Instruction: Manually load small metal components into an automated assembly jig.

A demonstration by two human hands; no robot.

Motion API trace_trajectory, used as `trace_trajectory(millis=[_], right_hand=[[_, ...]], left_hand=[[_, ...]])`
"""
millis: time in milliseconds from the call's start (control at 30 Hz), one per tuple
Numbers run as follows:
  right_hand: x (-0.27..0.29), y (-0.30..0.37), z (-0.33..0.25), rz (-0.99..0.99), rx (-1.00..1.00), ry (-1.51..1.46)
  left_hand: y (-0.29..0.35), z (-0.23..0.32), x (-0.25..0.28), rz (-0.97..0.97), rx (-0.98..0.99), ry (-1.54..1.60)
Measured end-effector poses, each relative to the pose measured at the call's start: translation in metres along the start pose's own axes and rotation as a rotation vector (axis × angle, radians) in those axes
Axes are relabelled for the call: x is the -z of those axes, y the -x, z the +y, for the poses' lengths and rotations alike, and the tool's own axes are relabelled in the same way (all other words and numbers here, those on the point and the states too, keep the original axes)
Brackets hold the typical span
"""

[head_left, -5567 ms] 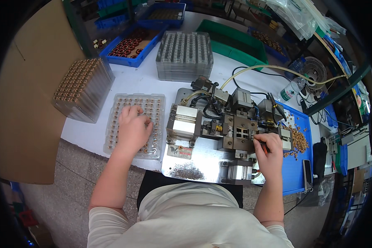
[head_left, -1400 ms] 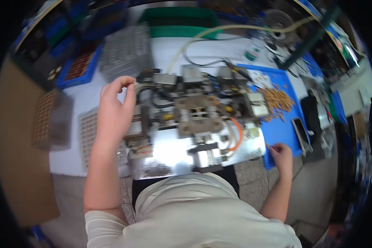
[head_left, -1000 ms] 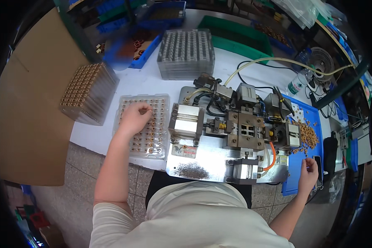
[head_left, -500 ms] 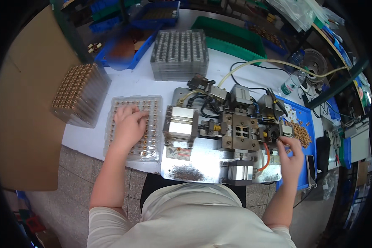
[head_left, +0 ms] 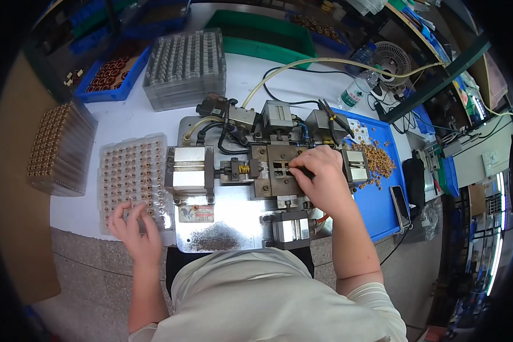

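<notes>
My right hand (head_left: 324, 178) reaches over the middle of a metal clamping machine (head_left: 233, 227). Thumb and fingertips are pinched together at the slotted steel block (head_left: 262, 189); whatever they hold is hidden. At the near edge of a clear plastic tray (head_left: 161, 138), my left hand (head_left: 132, 231) has bent fingers standing apart over the lowest rows. Nothing shows between them. Rows of small copper-coloured parts (head_left: 135, 171) sit in this tray. Several small air cylinders, one of them silver (head_left: 189, 168), surround the steel block.
Loose brass-coloured pieces (head_left: 380, 162) lie in a blue tray (head_left: 385, 214) at the right, beside a phone (head_left: 400, 202). Stacked trays stand at the left (head_left: 62, 148) and back (head_left: 182, 74). Behind are a green bin (head_left: 262, 48), a bottle (head_left: 356, 91) and a hose (head_left: 302, 61).
My right hand has moved left from the machine's right side to its central block. My left hand has come down from the tray's upper rows to its near edge. The view has shifted right.
</notes>
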State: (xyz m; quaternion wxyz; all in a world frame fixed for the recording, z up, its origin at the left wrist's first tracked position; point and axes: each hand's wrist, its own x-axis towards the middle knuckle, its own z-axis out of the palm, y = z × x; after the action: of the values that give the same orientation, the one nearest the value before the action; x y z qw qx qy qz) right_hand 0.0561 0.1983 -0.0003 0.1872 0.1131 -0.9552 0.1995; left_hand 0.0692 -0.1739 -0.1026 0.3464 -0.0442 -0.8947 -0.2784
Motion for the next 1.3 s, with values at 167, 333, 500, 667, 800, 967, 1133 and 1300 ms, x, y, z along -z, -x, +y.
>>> trace_trajectory(millis=[167,333,500,667,800,967,1133,1300], right_hand=[[0.000,-0.002,-0.001,-0.044,-0.014,0.040],[-0.008,-0.003,0.000,-0.020,-0.017,-0.084],[0.000,-0.003,-0.001,-0.050,-0.041,0.030],[-0.004,-0.009,-0.008,-0.031,0.139,0.130],[-0.002,-0.009,-0.004,-0.055,0.155,0.122],[0.001,-0.009,-0.003,-0.080,0.140,0.100],[0.003,0.004,0.002,0.092,0.099,0.014],[0.042,0.045,0.032,0.377,-0.171,-0.052]], left_hand=[[0.015,-0.004,-0.004,0.003,-0.098,-0.095],[0.015,-0.002,-0.003,0.011,-0.111,-0.075],[0.015,-0.003,-0.001,-0.004,-0.145,-0.060],[0.013,-0.003,0.003,-0.001,-0.104,-0.029],[0.000,0.001,0.006,0.047,-0.137,0.015],[-0.039,0.039,0.001,0.124,-0.236,0.154],[-0.094,0.138,-0.023,-0.061,-0.432,0.483],[-0.098,0.188,-0.074,-0.477,-0.617,0.404]])
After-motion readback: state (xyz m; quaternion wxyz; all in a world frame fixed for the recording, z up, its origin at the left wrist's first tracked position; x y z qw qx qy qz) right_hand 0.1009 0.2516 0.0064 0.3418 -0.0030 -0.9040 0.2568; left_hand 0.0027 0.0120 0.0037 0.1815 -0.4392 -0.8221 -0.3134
